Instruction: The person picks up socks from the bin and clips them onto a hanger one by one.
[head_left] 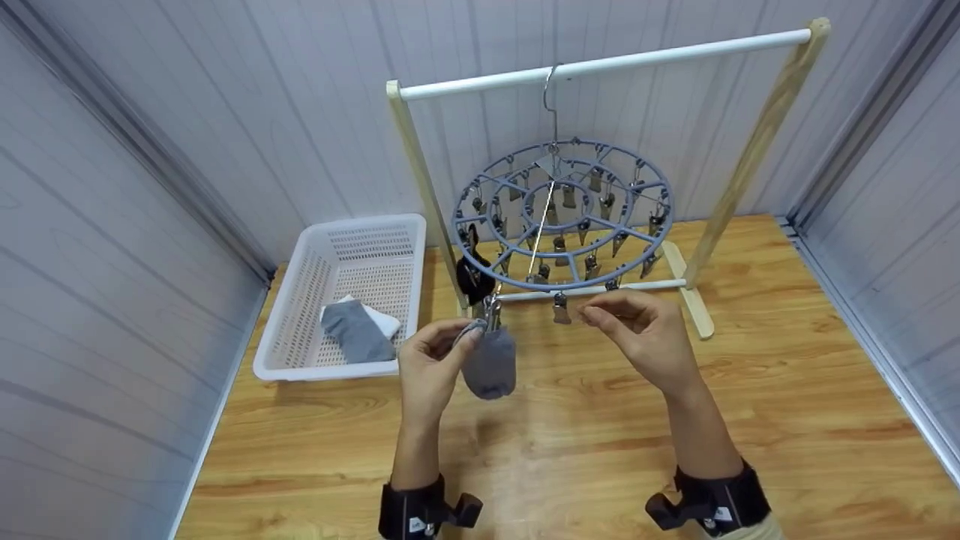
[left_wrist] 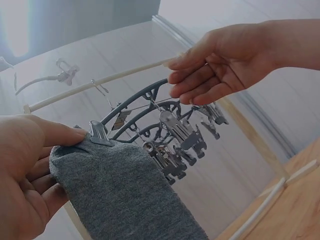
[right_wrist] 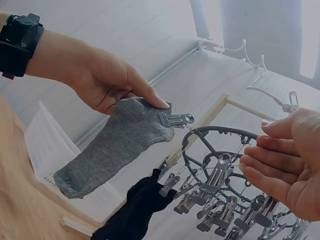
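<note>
My left hand (head_left: 429, 371) pinches a grey sock (head_left: 491, 366) near its opening, between thumb and fingers. A metal clip (right_wrist: 175, 119) bites the sock's edge right beside the thumb, and the sock hangs from it below the round blue-grey clip hanger (head_left: 555, 286). The right hand (head_left: 649, 337) holds nothing; its fingers are loosely bent, close to an empty clip (head_left: 561, 309) at the hanger's front. A black sock (right_wrist: 132, 212) hangs at the hanger's left side.
The hanger hooks over the white rail (head_left: 487, 84) of a stand with wooden posts (head_left: 750, 157). To the left, a white basket (head_left: 264, 367) on the wood floor contains a grey sock (head_left: 358, 334) and a white cloth piece (head_left: 384, 321). Panelled walls enclose the space.
</note>
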